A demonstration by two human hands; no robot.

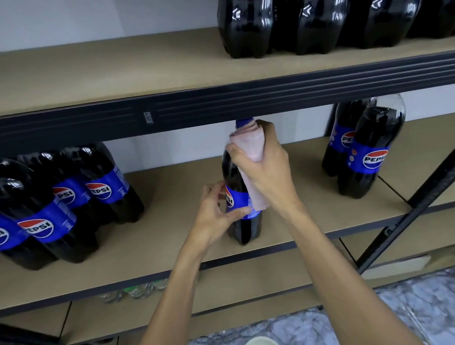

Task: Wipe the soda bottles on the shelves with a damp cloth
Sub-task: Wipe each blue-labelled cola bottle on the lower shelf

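My left grip (214,215) clasps the bottle (244,229) steady so my right grip (265,167), clenching the cloth (248,144), can rub its neck.

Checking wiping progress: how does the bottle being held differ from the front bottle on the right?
The held bottle is gripped by the left hand and right hand, pink cloth round its neck; the right front bottle stands untouched. Its logo shows fully, the held bottle's partly. Both upright.
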